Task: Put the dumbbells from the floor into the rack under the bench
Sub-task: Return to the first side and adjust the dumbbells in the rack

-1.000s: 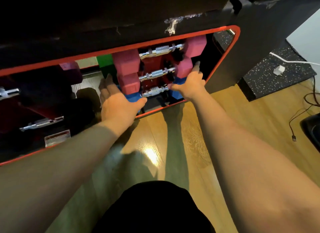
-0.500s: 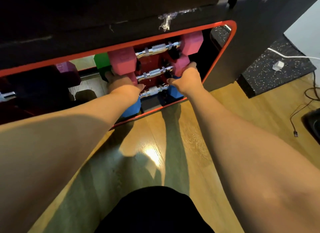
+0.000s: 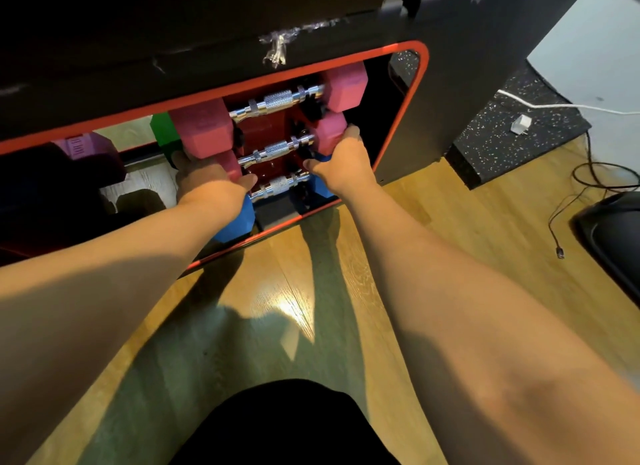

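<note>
Both hands are inside the red-edged opening of the rack (image 3: 398, 146) under the bench (image 3: 207, 31), one at each end of a stack of three dumbbells. The left hand (image 3: 211, 187) wraps the left head of the middle pink dumbbell (image 3: 273, 151), thumb pointing toward the chrome handle. The right hand (image 3: 341, 165) cups that dumbbell's right head, fingers curled over the pink block. Holding both ends at once looks like a way to keep the bar level while it is pushed back into its slot, so that neither head catches on the one above or below.

Just above the hands sits the top pink dumbbell (image 3: 280, 99), its handle running between the knuckles of the two hands and its heads overhanging them. Just below the hands lies the blue dumbbell (image 3: 235, 222), its left head showing under the left wrist (the right head is mostly hidden behind the right hand). All three handles lie parallel and tilted, which fits a stepped rack.

Left of the left hand, deeper in the shade, a purple weight (image 3: 83, 149) and a green one (image 3: 162, 127) sit in the rack; how they rest I cannot make out. No dumbbell shows on the floor (image 3: 277, 291) near the arms, so this may be among the last to stow. The next move seems a short push inward, then letting go with both hands.
</note>
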A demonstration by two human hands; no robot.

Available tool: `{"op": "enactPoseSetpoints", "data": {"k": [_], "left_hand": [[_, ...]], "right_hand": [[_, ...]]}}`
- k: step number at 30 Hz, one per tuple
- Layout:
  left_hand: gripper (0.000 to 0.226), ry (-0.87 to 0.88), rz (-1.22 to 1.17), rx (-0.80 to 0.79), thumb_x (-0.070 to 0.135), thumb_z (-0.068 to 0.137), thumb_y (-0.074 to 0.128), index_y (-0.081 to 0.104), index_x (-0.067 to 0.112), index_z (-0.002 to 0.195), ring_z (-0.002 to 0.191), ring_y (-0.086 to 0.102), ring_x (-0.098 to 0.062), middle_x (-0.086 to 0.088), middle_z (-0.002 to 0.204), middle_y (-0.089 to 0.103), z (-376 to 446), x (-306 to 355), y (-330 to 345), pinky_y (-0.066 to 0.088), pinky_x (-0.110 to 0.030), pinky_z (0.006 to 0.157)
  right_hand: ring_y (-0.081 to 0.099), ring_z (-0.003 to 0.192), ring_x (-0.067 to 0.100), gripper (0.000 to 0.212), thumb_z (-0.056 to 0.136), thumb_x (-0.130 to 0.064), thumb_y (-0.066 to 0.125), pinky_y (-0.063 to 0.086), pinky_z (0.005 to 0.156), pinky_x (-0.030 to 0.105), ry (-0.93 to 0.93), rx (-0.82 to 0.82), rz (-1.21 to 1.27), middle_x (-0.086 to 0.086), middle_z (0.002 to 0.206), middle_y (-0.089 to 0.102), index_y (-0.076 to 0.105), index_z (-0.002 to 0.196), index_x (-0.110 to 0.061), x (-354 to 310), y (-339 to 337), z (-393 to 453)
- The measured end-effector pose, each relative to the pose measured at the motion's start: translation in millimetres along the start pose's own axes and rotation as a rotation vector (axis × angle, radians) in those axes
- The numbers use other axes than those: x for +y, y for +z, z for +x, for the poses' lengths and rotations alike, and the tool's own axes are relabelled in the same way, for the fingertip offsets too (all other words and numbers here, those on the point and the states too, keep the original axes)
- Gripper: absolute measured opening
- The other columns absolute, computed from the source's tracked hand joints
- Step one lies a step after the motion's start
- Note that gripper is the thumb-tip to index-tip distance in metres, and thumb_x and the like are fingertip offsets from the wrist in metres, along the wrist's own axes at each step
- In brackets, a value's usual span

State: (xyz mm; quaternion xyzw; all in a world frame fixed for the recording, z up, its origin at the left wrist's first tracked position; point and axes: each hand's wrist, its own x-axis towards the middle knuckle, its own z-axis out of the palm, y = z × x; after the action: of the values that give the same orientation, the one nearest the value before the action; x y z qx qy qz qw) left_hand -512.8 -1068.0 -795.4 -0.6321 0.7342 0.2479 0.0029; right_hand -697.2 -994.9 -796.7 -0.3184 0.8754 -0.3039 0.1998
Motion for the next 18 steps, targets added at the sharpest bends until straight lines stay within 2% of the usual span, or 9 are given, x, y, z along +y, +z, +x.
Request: {"op": "enactPoseSetpoints", "data": {"k": [4, 7, 9, 11, 12, 14, 15, 18], "left_hand": [[0.071, 0.000, -0.087, 0.006, 0.062, 0.085, 0.060, 0.059, -0.004, 0.111, 0.104, 0.057, -0.042, -0.026, 0.114, 0.060, -6, -1, -3, 0.048, -0.044, 0.084], [0.080, -0.044, -0.263, -0.027, 0.062, 0.076, 0.070, 0.058, -0.005, 0.118, 0.104, 0.060, -0.040, -0.023, 0.114, 0.062, -14, -10, -3, 0.047, -0.041, 0.086], [0.090, -0.094, -0.299, -0.077, 0.066, 0.070, 0.072, 0.054, 0.001, 0.129, 0.112, 0.057, -0.036, -0.018, 0.124, 0.060, -20, -21, 2, 0.044, -0.037, 0.093], [0.078, -0.106, -0.236, -0.207, 0.061, 0.078, 0.069, 0.056, 0.001, 0.126, 0.114, 0.055, -0.035, -0.016, 0.125, 0.058, -25, -31, 11, 0.042, -0.035, 0.094], [0.065, -0.085, -0.203, -0.248, 0.058, 0.082, 0.067, 0.060, 0.002, 0.116, 0.107, 0.057, -0.034, -0.016, 0.118, 0.060, -26, -35, 16, 0.043, -0.035, 0.088], [0.047, -0.048, -0.164, -0.264, 0.053, 0.089, 0.061, 0.061, 0.006, 0.090, 0.091, 0.058, -0.032, -0.019, 0.103, 0.063, -26, -41, 25, 0.042, -0.034, 0.075], [0.046, -0.039, -0.133, -0.265, 0.051, 0.093, 0.056, 0.060, 0.005, 0.090, 0.091, 0.059, -0.033, -0.021, 0.104, 0.064, -25, -42, 26, 0.041, -0.033, 0.074], [0.055, -0.012, -0.024, -0.248, 0.048, 0.099, 0.046, 0.058, -0.003, 0.115, 0.105, 0.060, -0.036, -0.021, 0.113, 0.064, -23, -45, 30, 0.043, -0.034, 0.081]], "right_hand": [[0.047, 0.126, 0.034, 0.103, 0.073, -0.033, 0.087, 0.046, 0.102, 0.049, 0.019, -0.018, 0.015, 0.014, 0.141, 0.045, 0.023, 0.149, -0.005, -1, -1, 2], [0.037, 0.135, 0.036, 0.118, 0.073, -0.033, 0.087, 0.037, 0.110, 0.046, 0.075, -0.038, 0.099, 0.016, 0.153, 0.031, 0.006, 0.157, -0.014, 4, 0, -1], [0.027, 0.141, 0.039, 0.122, 0.072, -0.039, 0.086, 0.029, 0.114, 0.049, 0.110, -0.058, 0.074, 0.018, 0.158, 0.019, 0.000, 0.157, -0.017, 14, 7, -5], [0.021, 0.144, 0.040, 0.127, 0.070, -0.035, 0.088, 0.026, 0.118, 0.050, 0.145, -0.091, 0.039, 0.015, 0.161, 0.014, -0.002, 0.157, -0.017, 27, 17, -7], [0.020, 0.145, 0.040, 0.128, 0.070, -0.032, 0.089, 0.026, 0.118, 0.049, 0.156, -0.102, 0.026, 0.012, 0.162, 0.014, -0.003, 0.157, -0.018, 32, 22, -6], [0.023, 0.144, 0.038, 0.124, 0.071, -0.029, 0.089, 0.029, 0.117, 0.048, 0.147, -0.098, -0.022, 0.007, 0.162, 0.015, 0.001, 0.158, -0.017, 39, 31, -2], [0.027, 0.142, 0.038, 0.120, 0.073, -0.028, 0.088, 0.031, 0.116, 0.048, 0.140, -0.070, -0.051, 0.006, 0.161, 0.018, 0.004, 0.158, -0.017, 41, 36, 0], [0.040, 0.133, 0.039, 0.095, 0.082, -0.019, 0.079, 0.040, 0.108, 0.049, 0.093, 0.026, -0.127, 0.009, 0.152, 0.029, 0.018, 0.156, -0.017, 48, 45, 3]]}}
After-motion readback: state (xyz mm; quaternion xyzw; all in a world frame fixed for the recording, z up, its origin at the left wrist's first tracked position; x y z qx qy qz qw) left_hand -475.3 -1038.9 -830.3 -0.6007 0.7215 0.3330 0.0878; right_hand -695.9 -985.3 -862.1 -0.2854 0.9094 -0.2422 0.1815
